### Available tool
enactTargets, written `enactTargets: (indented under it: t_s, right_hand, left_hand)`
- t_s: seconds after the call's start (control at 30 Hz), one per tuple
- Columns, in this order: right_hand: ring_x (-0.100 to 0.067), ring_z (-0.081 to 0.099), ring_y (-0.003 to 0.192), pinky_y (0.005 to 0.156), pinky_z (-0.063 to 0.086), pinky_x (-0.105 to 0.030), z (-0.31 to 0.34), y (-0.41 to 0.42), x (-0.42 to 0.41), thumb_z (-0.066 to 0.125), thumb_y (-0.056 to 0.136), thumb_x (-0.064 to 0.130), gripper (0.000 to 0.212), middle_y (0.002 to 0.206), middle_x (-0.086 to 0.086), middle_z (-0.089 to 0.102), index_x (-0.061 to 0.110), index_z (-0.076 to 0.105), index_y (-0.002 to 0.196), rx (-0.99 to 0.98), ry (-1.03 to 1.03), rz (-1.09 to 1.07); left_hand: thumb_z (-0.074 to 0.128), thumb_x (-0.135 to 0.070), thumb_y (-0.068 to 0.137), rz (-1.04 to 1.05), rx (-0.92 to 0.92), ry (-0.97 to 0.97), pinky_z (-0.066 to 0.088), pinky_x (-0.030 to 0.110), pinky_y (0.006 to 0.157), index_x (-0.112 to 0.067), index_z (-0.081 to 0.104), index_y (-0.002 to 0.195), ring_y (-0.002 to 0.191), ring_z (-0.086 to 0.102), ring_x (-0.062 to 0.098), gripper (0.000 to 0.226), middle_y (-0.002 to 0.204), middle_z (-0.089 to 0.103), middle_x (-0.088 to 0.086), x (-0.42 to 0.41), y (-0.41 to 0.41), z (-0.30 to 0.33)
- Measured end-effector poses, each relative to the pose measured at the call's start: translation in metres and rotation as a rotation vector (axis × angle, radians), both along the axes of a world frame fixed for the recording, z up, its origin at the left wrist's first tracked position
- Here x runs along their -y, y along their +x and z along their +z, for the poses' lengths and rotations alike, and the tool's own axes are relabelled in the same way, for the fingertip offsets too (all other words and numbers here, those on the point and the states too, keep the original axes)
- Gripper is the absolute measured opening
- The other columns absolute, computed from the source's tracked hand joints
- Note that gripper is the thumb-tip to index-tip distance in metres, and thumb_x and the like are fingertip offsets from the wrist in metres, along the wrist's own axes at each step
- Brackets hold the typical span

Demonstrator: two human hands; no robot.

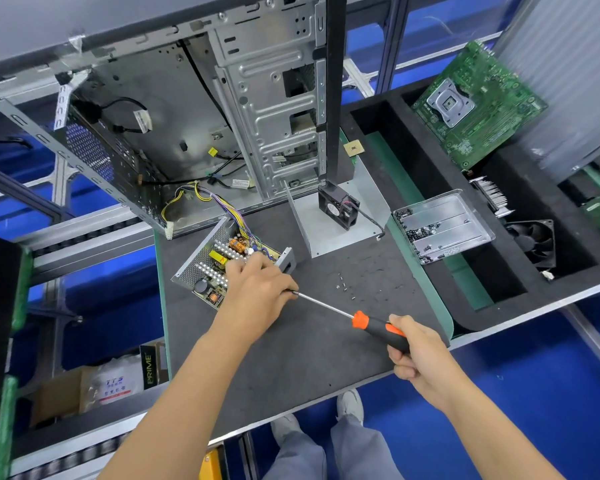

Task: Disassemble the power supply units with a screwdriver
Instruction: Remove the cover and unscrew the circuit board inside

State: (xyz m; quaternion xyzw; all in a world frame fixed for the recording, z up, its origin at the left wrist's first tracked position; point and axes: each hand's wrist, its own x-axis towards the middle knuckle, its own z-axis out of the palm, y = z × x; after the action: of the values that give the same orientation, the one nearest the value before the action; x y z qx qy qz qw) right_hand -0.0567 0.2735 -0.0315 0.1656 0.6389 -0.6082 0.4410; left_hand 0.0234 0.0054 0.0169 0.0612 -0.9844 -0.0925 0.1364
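Right hand (pixel 414 355): fingers curled round black-and-orange handle of screwdriver (pixel 378 325), shaft aimed left, tip hidden at left hand (pixel 257 289). Left hand fingers bent over opened power supply unit (pixel 219 263), pressed on its circuit board; actual grip cannot be told. Unit laid on dark counter (pixel 309 351), cover off, wire bundle run up into computer case (pixel 187 116). Loose screws (pixel 343 285) scattered just right of unit. Small fan (pixel 338 207) stood on metal plate behind.

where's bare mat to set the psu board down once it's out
Free: the near mat between both forearms, up to the front edge. A smaller patch lies between the loose screws and the green lip. Crowded: the far side, with the power supply, the metal bracket carrying the fan, and the case.
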Motion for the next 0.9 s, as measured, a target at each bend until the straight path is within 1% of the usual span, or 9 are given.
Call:
enactTargets:
  t_s: [0.1,0.2,0.3,0.37,0.43,0.5,0.57,0.73,0.9]
  right_hand:
    - [-0.014,0.022,0.047,0.039,0.023,-0.025,0.001,-0.004,-0.006,0.055,0.096,0.032,0.025,0.059,-0.007,0.040,0.013,0.052,0.079,-0.005,0.005,-0.038]
    - [-0.014,0.021,0.047,0.039,0.021,-0.024,0.002,-0.011,-0.015,0.053,0.095,0.031,0.024,0.058,-0.006,0.040,0.014,0.049,0.078,-0.011,-0.009,-0.125]
    - [-0.013,0.021,0.045,0.038,0.020,-0.024,0.004,-0.019,-0.019,0.053,0.095,0.030,0.022,0.056,-0.005,0.040,0.015,0.049,0.078,-0.026,-0.010,-0.192]
    - [-0.013,0.022,0.045,0.038,0.021,-0.024,0.005,-0.025,-0.021,0.053,0.095,0.030,0.022,0.056,-0.006,0.040,0.015,0.051,0.079,-0.036,-0.008,-0.210]
    - [-0.013,0.023,0.045,0.038,0.021,-0.024,0.006,-0.029,-0.022,0.053,0.094,0.030,0.022,0.057,-0.006,0.040,0.014,0.052,0.079,-0.037,-0.012,-0.221]
    - [-0.013,0.022,0.045,0.037,0.021,-0.024,0.006,-0.033,-0.022,0.054,0.094,0.030,0.023,0.058,-0.007,0.040,0.015,0.052,0.077,-0.036,-0.021,-0.231]
    - [-0.013,0.022,0.045,0.037,0.022,-0.024,0.006,-0.034,-0.023,0.055,0.093,0.030,0.022,0.058,-0.007,0.040,0.015,0.051,0.077,-0.029,-0.024,-0.233]
    - [-0.014,0.021,0.046,0.038,0.022,-0.024,0.004,-0.037,-0.022,0.055,0.092,0.030,0.023,0.059,-0.007,0.038,0.014,0.050,0.076,-0.025,-0.025,-0.211]
    - [-0.013,0.021,0.045,0.037,0.021,-0.024,0.004,-0.039,-0.019,0.054,0.094,0.029,0.023,0.058,-0.007,0.040,0.014,0.051,0.077,-0.024,-0.047,-0.204]
  left_hand:
    - [0.091,-0.021,0.071,-0.005,-0.027,0.011,0.042,0.050,0.068,-0.024,0.079,0.075,0.075,0.061,0.028,0.012,0.065,0.064,-0.011,-0.001,-0.005,0.005]
    - [0.086,-0.019,0.077,-0.061,-0.060,0.032,0.036,0.041,0.069,-0.022,0.078,0.078,0.072,0.059,0.031,0.009,0.074,0.067,-0.006,-0.011,-0.012,0.003]
    - [0.085,-0.004,0.076,-0.167,0.020,0.139,0.047,0.041,0.063,-0.011,0.079,0.082,0.069,0.058,0.032,0.012,0.076,0.064,0.006,-0.033,-0.022,-0.009]
    - [0.074,-0.005,0.087,-0.150,0.167,0.189,0.050,0.044,0.076,-0.009,0.077,0.100,0.083,0.059,0.034,0.014,0.087,0.066,0.011,-0.047,-0.030,-0.021]
    - [0.061,-0.015,0.098,-0.072,0.315,0.248,0.042,0.036,0.092,-0.012,0.069,0.119,0.102,0.055,0.029,0.023,0.104,0.065,0.009,-0.055,-0.037,-0.035]
    - [0.062,-0.019,0.097,0.019,0.362,0.374,0.042,0.033,0.092,-0.016,0.065,0.118,0.104,0.054,0.024,0.022,0.102,0.065,0.002,-0.059,-0.042,-0.043]
    - [0.066,-0.018,0.093,0.109,0.371,0.479,0.046,0.034,0.085,-0.017,0.062,0.109,0.096,0.056,0.019,0.016,0.089,0.059,-0.007,-0.063,-0.046,-0.048]
    - [0.069,-0.021,0.092,0.200,0.361,0.526,0.043,0.030,0.074,-0.014,0.063,0.096,0.085,0.051,0.016,0.011,0.075,0.043,-0.018,-0.064,-0.049,-0.052]
    - [0.073,-0.028,0.089,0.215,0.354,0.646,0.048,0.028,0.083,-0.022,0.063,0.112,0.087,0.053,0.009,0.026,0.089,0.057,-0.013,-0.062,-0.046,-0.048]
